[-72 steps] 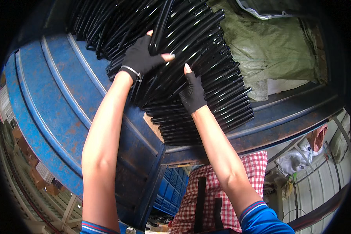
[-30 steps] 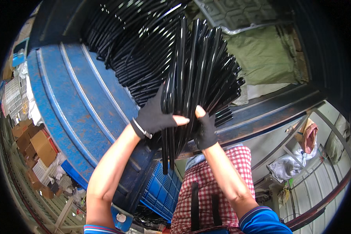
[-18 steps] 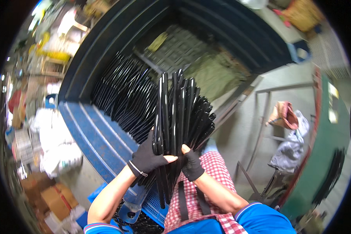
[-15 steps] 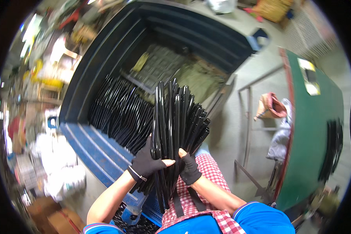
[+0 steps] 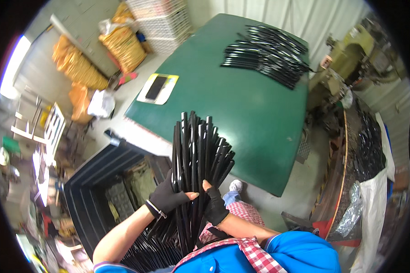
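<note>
A thick bundle of glossy black tubes (image 5: pixel 193 154) stands nearly upright in front of my body, its upper ends fanned out. My left hand (image 5: pixel 171 196), in a dark fingerless glove, is closed around the bundle's left side with the thumb across the front. On the other side my right hand (image 5: pixel 215 202), gloved alike, grips the same tubes, thumb pointing up. Beyond the bundle is a green-topped table (image 5: pixel 259 123). A layered pile of similar black tubes (image 5: pixel 269 54) lies on its far right part.
A dark bin (image 5: pixel 84 195) with more black tubes in its near end stands at my left. On the table lies a phone (image 5: pixel 156 87) on a white and yellow sheet. Woven sacks (image 5: pixel 125 48) and stacked crates (image 5: pixel 161 22) stand behind; a green machine (image 5: pixel 346 59) is at right.
I have turned right, from over the bin to face the green table, carrying the bundle of tubes along. Both hands keep the same grip on it.
</note>
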Demonstrator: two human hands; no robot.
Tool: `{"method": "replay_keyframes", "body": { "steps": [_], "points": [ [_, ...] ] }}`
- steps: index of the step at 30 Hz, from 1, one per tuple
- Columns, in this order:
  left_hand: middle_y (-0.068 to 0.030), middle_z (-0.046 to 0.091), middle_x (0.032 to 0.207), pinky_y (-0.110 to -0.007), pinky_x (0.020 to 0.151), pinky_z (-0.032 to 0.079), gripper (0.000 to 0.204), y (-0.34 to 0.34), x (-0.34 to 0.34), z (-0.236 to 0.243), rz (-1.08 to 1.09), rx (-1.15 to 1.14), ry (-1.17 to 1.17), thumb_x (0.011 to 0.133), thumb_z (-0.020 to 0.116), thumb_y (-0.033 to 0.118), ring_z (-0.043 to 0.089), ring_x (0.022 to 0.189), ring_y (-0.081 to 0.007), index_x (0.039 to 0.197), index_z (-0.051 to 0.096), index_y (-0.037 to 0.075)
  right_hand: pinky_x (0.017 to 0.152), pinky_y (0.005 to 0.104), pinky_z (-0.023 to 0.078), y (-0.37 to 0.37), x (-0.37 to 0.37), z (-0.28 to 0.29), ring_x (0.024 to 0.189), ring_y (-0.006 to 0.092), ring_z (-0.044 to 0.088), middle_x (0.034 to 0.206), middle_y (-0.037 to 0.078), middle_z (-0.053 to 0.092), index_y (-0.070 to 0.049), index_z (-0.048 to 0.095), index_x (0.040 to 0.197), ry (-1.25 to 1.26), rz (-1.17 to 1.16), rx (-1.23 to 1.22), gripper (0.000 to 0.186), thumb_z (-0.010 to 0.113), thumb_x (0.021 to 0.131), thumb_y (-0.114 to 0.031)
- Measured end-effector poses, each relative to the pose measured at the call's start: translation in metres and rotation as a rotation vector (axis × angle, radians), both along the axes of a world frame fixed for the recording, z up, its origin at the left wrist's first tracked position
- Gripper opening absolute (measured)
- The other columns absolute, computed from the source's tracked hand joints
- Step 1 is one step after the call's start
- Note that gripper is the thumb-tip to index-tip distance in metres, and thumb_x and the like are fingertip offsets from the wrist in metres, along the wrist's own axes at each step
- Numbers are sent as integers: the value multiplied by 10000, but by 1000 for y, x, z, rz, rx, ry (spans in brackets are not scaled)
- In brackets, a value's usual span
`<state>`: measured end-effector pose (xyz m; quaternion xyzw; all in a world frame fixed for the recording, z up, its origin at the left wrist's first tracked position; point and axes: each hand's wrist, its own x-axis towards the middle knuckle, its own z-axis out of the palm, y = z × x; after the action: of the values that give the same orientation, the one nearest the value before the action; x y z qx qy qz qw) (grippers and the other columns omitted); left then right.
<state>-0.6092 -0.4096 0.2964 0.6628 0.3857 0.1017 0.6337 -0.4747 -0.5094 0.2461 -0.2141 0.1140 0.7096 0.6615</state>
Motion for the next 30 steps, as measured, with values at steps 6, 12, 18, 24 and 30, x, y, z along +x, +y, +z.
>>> {"method": "replay_keyframes", "body": {
  "steps": [6,12,18,24,30],
  "points": [
    [-202,612,1129,-362,928,459,959,65,180,31,-315,107,71,667,815,446,590,1082,-284,1364,307,25,933,370,477,21,137,15,1037,244,599,1184,119,598,-16,502,1273,18,-239,70,479,541,923,-341],
    [-182,533,1283,-367,1021,389,931,133,338,55,-725,193,246,691,812,334,496,1196,-253,1409,302,32,951,448,467,65,235,69,1082,296,580,1214,143,581,-34,486,1298,74,-489,54,611,435,929,-518],
    [-135,550,1232,-355,978,411,797,190,453,48,-1028,-189,31,717,786,310,516,1124,-226,1347,388,27,914,415,487,123,299,49,1052,262,588,1186,129,591,-48,497,1283,-73,-805,-49,591,466,919,-513],
    [-116,568,1243,-333,983,419,736,246,520,11,-1322,-319,92,756,776,207,521,1126,-196,1363,401,26,929,391,466,178,322,34,1067,239,572,1170,52,602,-84,533,1250,20,-1073,-206,524,545,890,-465],
    [-142,593,1215,-335,985,415,694,306,574,4,-1453,-271,356,746,776,372,536,1110,-230,1277,524,2,994,402,416,233,348,32,1140,238,524,1265,64,552,-94,487,1311,38,-1095,-108,600,566,872,-495]
  ]
}}
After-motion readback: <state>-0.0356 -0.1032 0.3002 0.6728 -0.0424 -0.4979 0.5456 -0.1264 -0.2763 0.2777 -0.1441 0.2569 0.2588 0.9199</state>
